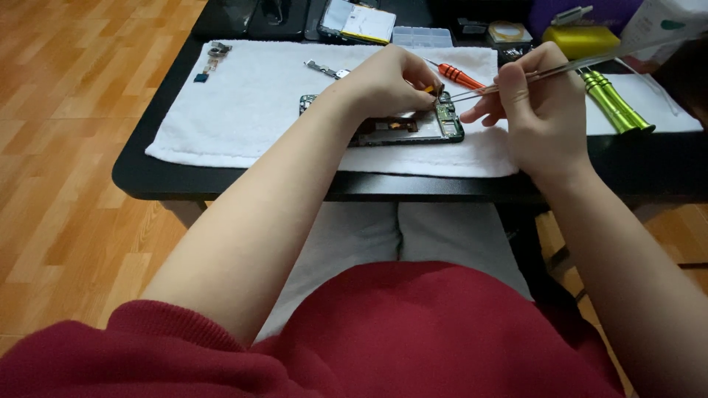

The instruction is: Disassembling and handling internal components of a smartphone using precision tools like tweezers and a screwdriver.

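An opened phone [402, 125] is laid on a white towel [243, 110] on the black counter [147, 177]. It's being steadied by the left hand [387, 81], fingers pressed together over its right end. Metal tweezers [516, 79] are pinched in the right hand [542, 103], tips touching the green board. Behind, an orange screwdriver [459, 75] and two green tools [612, 103] are laid out. At the back edge, a clear compartment box [422, 37], a yellow block [581, 40] and a white-and-yellow flat package [365, 22] are seen
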